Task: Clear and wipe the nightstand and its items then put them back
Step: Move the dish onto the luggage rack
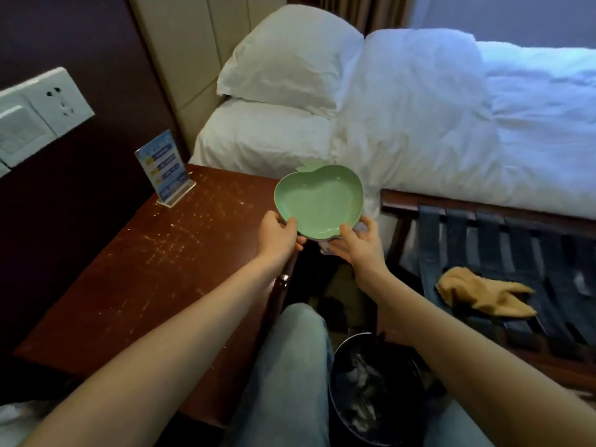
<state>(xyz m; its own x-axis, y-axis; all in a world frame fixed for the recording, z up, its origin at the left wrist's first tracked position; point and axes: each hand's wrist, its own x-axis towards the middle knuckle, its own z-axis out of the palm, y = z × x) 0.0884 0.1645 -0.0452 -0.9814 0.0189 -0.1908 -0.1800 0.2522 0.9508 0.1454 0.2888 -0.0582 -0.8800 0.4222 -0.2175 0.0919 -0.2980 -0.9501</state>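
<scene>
Left hand (280, 232), right hand (358, 241) grip green dish (317, 201) over nightstand (154, 269) edge.

Only one thing here carries print: a small card (162, 169) standing upright in a clear stand (175, 196) at the far corner of the nightstand (145, 269), close to the wall. Its face is blue, with a pale heading strip along the top. Below that runs a column of little yellow squares, each with a blue bar of white lettering beside it. The lettering is too small and blurred to make out a single word or number. On the wall above the nightstand, to the left of the card, a white wall plate (38, 111) shows socket holes, and any marking on it cannot be read.
</scene>
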